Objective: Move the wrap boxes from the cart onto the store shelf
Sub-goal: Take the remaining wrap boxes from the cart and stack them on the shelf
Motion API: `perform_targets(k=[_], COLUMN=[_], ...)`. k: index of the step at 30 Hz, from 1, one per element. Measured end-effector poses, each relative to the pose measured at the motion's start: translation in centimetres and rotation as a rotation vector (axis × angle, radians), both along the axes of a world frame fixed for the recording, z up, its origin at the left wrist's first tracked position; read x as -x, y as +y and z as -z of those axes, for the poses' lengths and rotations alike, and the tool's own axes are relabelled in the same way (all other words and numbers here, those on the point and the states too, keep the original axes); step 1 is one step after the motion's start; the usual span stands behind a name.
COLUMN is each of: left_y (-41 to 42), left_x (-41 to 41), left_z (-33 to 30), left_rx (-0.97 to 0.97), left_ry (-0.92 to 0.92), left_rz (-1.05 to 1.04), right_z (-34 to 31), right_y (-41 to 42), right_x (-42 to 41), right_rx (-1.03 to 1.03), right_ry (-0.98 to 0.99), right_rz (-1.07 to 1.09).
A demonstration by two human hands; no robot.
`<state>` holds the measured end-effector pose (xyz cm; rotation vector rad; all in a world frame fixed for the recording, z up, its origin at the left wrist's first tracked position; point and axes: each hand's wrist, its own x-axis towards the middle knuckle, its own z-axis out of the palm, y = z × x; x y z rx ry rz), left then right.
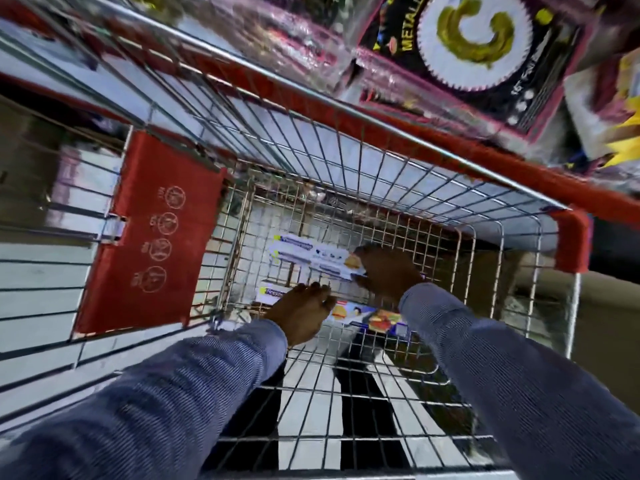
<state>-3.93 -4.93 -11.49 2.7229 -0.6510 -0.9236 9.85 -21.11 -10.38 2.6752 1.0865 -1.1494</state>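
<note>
I look straight down into a wire shopping cart (381,161) with a red rim. On its floor lie two long white-and-blue wrap boxes. My right hand (388,271) is closed around the right end of the farther wrap box (311,256). My left hand (301,311) rests on the nearer wrap box (367,315), fingers curled over its left part and covering it; whether it grips the box is unclear. Both arms, in blue sleeves, reach down into the basket.
The cart's red child-seat flap (152,230) stands at the left. Packs of metallic paper plates (467,46) in clear wrap fill the shelf beyond the cart's far rim at the upper right. Tiled floor shows through the wire.
</note>
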Motion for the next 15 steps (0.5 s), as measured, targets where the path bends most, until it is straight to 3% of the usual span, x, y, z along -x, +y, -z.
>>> perform_targets(k=[9, 15], left_y=[-0.9, 2.1], left_x=[-1.4, -2.7], left_z=[-0.6, -10.5], left_rx=[0.006, 0.051], left_ry=[0.082, -0.040], left_rz=[-0.175, -0.244], right_z=[-5.3, -16.2], right_y=[0.0, 0.7], right_x=[-0.7, -2.7], right_rx=[-0.165, -0.278], right_ry=[-0.093, -0.155], right_rz=[0.130, 0.167])
